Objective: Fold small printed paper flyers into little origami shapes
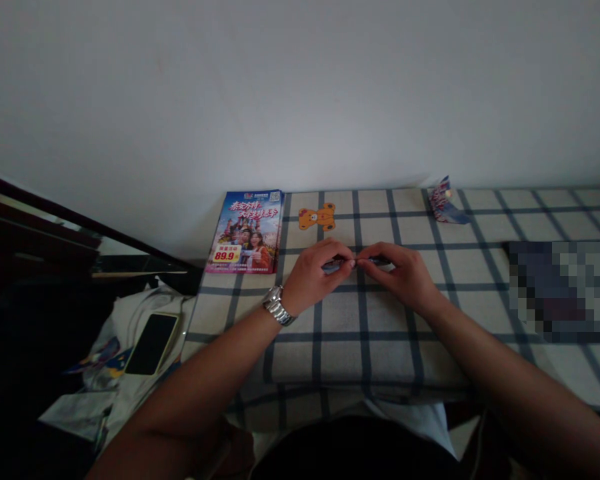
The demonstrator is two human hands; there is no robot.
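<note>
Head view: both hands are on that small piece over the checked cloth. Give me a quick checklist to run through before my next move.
1. Left hand pinches the small piece: ok.
2. Right hand pinches its other end: ok.
3. Piece resting on the checked cloth or lifted just off it: cannot tell.
4. The flyer and bear cutout lie apart from the hands, farther back: ok.
5. Piece's shape and edges in plain sight: not ok, the fingertips cover most of it.

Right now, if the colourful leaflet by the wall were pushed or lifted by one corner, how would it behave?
The leaflet lies flat and thin, so it probably droops when lifted. Its printed cover looks smooth, so it likely slides over the checked tablecloth. Seemingly light.
</note>
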